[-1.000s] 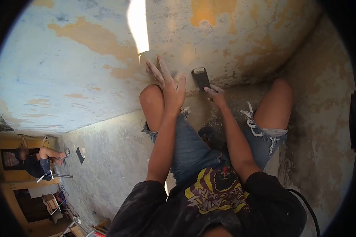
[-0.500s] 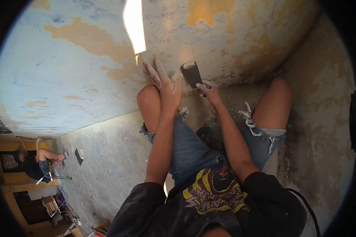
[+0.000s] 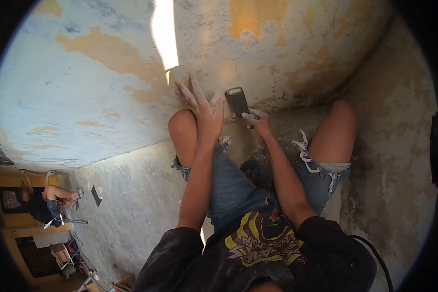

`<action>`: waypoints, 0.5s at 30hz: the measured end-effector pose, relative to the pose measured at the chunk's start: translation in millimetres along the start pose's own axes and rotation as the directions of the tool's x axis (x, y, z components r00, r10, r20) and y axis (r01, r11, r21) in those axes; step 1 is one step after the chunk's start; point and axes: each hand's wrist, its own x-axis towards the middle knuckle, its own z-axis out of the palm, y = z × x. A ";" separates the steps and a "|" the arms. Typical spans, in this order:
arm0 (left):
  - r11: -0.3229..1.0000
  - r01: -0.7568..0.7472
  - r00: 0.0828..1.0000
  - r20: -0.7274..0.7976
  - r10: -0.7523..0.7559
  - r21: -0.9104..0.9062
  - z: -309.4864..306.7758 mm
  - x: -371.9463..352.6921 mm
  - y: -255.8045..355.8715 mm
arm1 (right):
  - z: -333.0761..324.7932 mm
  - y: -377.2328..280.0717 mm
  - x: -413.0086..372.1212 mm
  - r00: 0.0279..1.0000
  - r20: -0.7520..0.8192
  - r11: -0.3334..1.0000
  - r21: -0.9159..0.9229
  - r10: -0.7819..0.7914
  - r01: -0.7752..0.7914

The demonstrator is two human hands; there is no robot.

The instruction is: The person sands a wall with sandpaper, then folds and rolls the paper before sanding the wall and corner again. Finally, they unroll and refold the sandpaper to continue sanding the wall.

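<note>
While the left hand (image 3: 208,117) spreads its fingers against the wall (image 3: 131,113), the right hand (image 3: 259,122), at three o'clock from it, is clamped on a dark block (image 3: 237,101).

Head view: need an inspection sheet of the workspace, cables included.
Surface: white wall with peeling paint, orange-yellow patches, bright light strip.
Job's things: dark rectangular block with pale-rimmed end, in right hand; wall contact unclear.
Hands: right closed on block; left hand open, fingers spread at wall.
Clutter: flat black sheet on grey floor; jumbled items, lower left.
Cables: thin black curved line beside right sleeve, possibly a cable.
Surroundings: second person, seated, arms raised.
</note>
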 end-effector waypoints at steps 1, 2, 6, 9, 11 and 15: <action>1.000 0.010 1.000 -0.006 -0.010 -0.014 -0.7 -4.4 -0.4 | 3.9 -11.1 -7.1 1.000 0.000 1.000 -0.006 0.021 -0.021; 1.000 0.026 1.000 -0.004 -0.026 -0.013 0.2 -5.8 0.1 | 7.5 -37.5 -6.0 0.997 0.043 0.997 0.017 -0.071 0.071; 0.993 -0.098 0.979 -0.175 0.107 0.063 -12.9 -8.7 6.2 | 0.7 -90.6 -10.1 0.969 0.105 0.973 0.077 -0.223 0.215; 0.969 -0.239 0.908 -0.339 0.246 0.062 -17.9 -12.4 1.3 | -5.3 -122.9 -17.7 0.924 0.048 0.924 0.070 -0.380 0.377; 0.953 -0.304 0.861 -0.430 0.270 -0.009 -14.6 -15.5 -13.5 | -8.9 -147.2 -31.3 0.883 0.073 0.885 0.000 -0.464 0.466; 0.954 -0.067 0.974 -0.225 0.000 -0.292 -21.7 -19.7 -28.0 | -13.2 -167.2 -46.7 0.865 0.155 0.876 0.008 -0.477 0.482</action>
